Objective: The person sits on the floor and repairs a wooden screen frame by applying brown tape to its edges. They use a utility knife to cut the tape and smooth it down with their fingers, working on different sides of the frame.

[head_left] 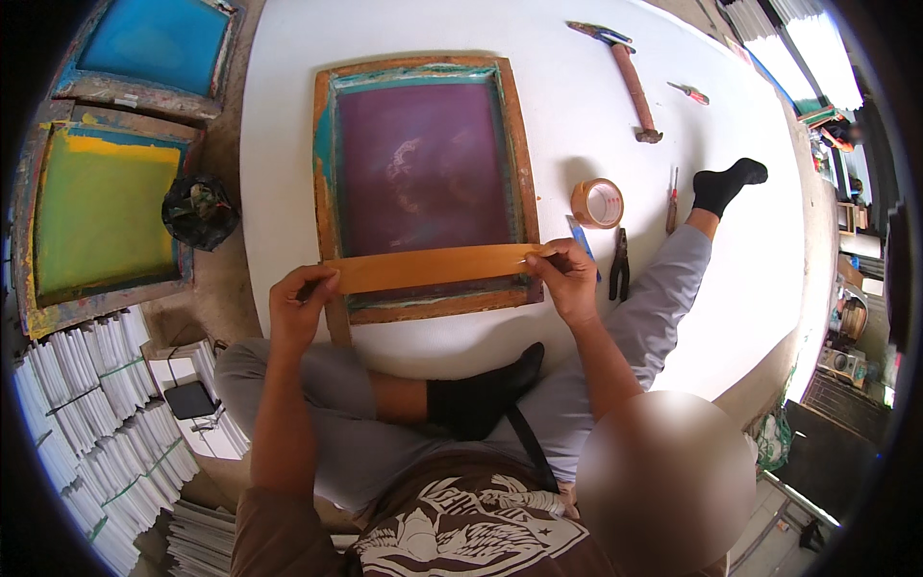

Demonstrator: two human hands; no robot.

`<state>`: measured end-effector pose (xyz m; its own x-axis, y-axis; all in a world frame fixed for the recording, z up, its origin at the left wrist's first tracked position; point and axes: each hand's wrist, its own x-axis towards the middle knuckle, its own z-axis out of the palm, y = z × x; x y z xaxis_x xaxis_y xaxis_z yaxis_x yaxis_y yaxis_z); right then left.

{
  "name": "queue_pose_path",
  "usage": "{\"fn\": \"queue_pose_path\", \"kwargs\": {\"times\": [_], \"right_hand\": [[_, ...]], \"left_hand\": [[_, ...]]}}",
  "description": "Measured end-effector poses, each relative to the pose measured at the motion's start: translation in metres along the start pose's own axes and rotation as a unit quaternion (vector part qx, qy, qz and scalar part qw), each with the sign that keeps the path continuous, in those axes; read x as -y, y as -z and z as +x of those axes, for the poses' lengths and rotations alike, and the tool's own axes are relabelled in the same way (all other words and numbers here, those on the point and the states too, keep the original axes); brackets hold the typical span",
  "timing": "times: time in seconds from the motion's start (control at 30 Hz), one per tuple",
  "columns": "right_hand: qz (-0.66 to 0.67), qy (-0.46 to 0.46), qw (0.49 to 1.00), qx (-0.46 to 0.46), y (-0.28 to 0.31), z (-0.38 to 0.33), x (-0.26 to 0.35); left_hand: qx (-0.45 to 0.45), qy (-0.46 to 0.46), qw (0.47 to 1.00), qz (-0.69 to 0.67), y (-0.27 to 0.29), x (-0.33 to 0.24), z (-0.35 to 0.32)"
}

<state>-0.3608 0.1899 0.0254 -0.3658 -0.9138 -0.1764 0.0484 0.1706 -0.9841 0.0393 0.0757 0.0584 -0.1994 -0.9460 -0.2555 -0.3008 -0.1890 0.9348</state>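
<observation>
A strip of brown packing tape (433, 269) is stretched between my hands across the near part of a screen-printing frame (520, 159). The frame has a paint-stained wooden rim and dark purple mesh (423, 173). My left hand (300, 300) pinches the strip's left end, just outside the frame's left side. At the other end, my right hand (569, 281) pinches it above the frame's right rim. Whether the tape touches the frame, I cannot tell. Right of the frame stands the tape roll (584, 202), with a blue utility knife (583, 245) and dark pliers (622, 264) nearby.
A hammer (633, 87) and two screwdrivers, one red-handled (690, 93), lie farther right on the white surface (558, 106). My legs stretch around the frame's near side. To the left are a blue screen (154, 43), a yellow-green screen (106, 207), a black plastic bag (200, 212) and paper stacks (106, 404).
</observation>
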Motion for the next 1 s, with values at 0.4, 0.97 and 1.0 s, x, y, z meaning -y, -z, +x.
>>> {"fn": "queue_pose_path", "kwargs": {"times": [0.4,0.97,1.0], "right_hand": [[-0.155,0.041,0.986,0.039,0.001,-0.004,0.012],[-0.419,0.044,0.898,0.128,-0.007,0.005,0.035],[-0.422,0.042,0.896,0.132,-0.007,0.005,0.035]], "left_hand": [[0.064,-0.06,0.995,0.053,0.003,-0.001,-0.005],[0.106,-0.03,0.979,0.172,0.004,-0.004,-0.002],[0.115,-0.038,0.974,0.189,0.004,-0.005,-0.001]]}}
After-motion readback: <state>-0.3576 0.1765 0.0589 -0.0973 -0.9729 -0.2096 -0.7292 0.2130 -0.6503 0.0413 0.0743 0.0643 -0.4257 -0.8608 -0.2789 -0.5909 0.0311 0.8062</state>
